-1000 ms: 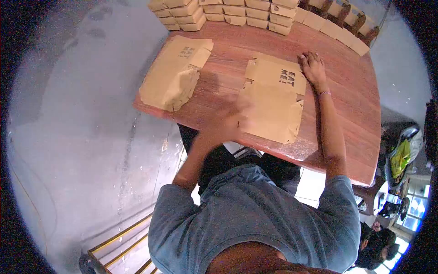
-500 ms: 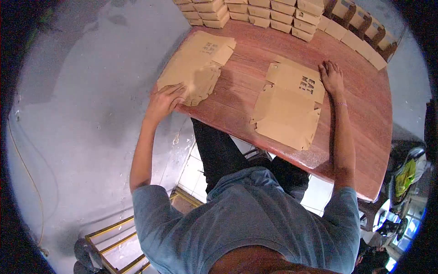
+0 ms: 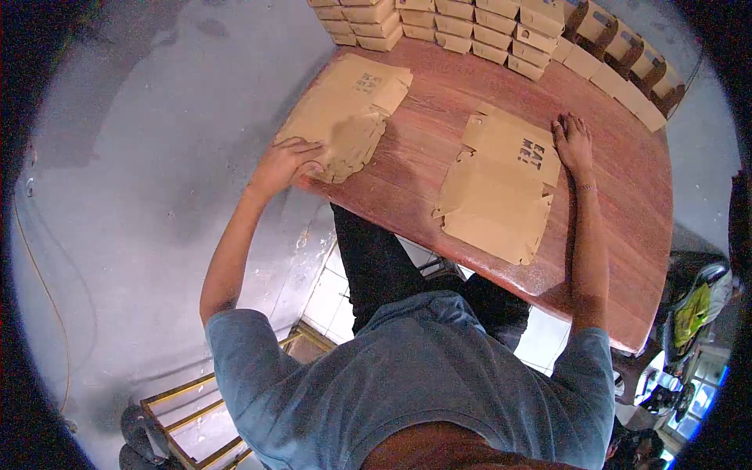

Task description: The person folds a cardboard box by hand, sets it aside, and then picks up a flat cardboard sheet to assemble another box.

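Observation:
A stack of flat brown cardboard box blanks [image 3: 341, 102] printed "EAT ME!" lies at the table's left edge. My left hand [image 3: 286, 166] rests on its near corner, fingers stretched over the top sheet and thumb by the edge. Whether the thumb goes under a sheet is unclear. Nearer the middle lies a single flat box blank [image 3: 497, 192], unfolded, with its lettering at the upper right. Just right of its printed panel, my right hand [image 3: 576, 147] lies palm down on the tabletop, fingers extended and holding nothing.
Folded cardboard boxes [image 3: 454, 27] stand in stacked rows along the far side of the reddish wooden table [image 3: 619, 227]. More boxes with open tops [image 3: 627, 63] line the far right edge. A grey wall [image 3: 157, 157] borders the left side.
My left elbow has swung outward to the left, and the left hand has turned slightly at the stack's corner. My right hand stays beside the single blank. The view has shifted a little.

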A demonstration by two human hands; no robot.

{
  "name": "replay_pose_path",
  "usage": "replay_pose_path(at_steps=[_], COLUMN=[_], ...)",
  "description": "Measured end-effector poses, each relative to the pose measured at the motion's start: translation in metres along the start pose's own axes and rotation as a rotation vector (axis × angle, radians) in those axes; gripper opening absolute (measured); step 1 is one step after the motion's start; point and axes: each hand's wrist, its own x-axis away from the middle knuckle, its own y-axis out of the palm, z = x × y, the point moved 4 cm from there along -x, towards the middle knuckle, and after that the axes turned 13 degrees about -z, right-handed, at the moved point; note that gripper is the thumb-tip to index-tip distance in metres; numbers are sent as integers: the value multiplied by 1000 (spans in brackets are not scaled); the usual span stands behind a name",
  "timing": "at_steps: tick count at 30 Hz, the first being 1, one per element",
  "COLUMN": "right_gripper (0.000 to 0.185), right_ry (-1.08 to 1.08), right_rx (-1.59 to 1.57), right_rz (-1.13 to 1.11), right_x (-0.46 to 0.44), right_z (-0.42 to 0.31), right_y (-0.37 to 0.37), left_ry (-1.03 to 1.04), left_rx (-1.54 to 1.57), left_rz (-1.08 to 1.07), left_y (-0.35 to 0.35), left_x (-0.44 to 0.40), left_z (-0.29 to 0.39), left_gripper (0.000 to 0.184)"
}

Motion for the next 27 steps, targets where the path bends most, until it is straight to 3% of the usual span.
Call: replay_pose_path(at_steps=[4,6,10,12,13,15,17,19,23,25,26,27], right_gripper=[52,49,51,47,47,43,41,43,48,46,46,45], right_ry=[-5,-32,8,-99,-98,-357,-593,-608,-1017,-1066,-1058,-1077], right_rx=[2,65,-49,52,54,-239,-251,-462,-382,-292,-291,-336], right_rz=[-21,85,66,288,291,144,-27,-269,132,325,331,161], right_x=[-6,-6,-6,-6,-3,12,23,44,50,52,43,28], right_z=[8,7,-1,-23,-41,-102,-152,-208,-301,-341,-354,-366], right_y=[6,8,5,1,-8,-36,-45,-60,-41,-38,-32,-22], left_ry=[-8,9,70,91,115,140,106,78,87,108,123,131], left_rx=[21,-23,-257,-368,-406,-443,-457,-451,-461,-449,-431,-433], left_rz=[-41,-51,93,185,234,285,388,439,598,652,703,703], left_y=[-7,-5,-3,-3,-1,-2,-17,-29,-74,-88,-96,-104], left_x=[-2,-2,-1,0,-1,0,2,-3,-15,-20,-21,-21], left_z=[4,6,15,18,19,21,24,26,40,49,54,63], left_gripper=[47,48,49,49,46,43,35,32,25,24,22,22])
